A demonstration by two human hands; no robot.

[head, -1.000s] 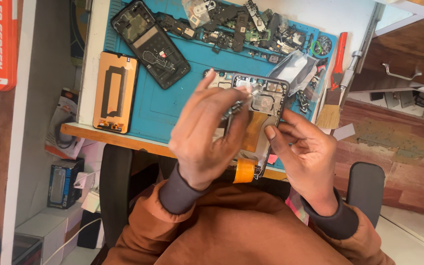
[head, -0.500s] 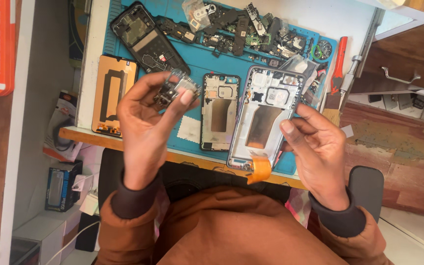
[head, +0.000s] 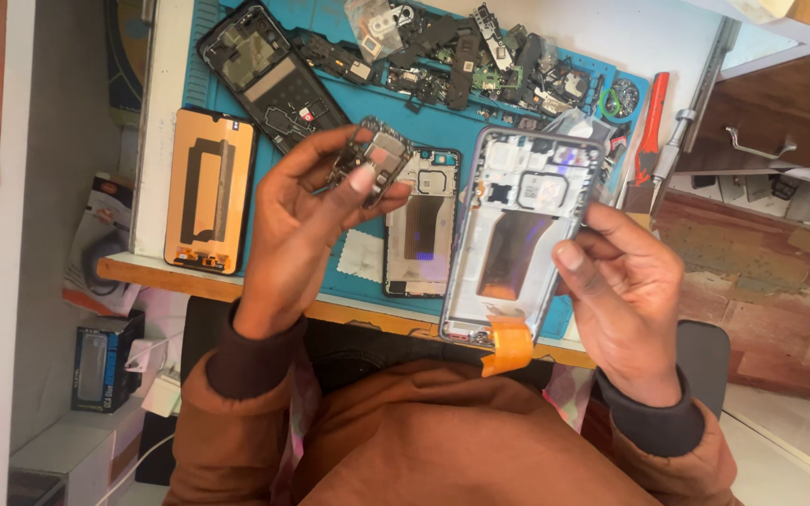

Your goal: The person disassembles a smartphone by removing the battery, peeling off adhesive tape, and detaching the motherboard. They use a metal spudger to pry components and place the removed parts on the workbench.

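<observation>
Head cam: hands [head: 302,220] grip rectangular metal phone frame [head: 517,234], circuit board [head: 372,161].

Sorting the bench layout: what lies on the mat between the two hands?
In the head view, a stripped phone body lies flat on the blue mat between the left hand and the frame in the right hand.

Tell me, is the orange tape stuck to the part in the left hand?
No, the orange tape sits on the phone frame held by the right hand; the left hand holds a small part.

The hands have drawn apart, left hand [head: 307,211] lifting the small board [head: 374,161] off the phone frame [head: 517,234].
</observation>
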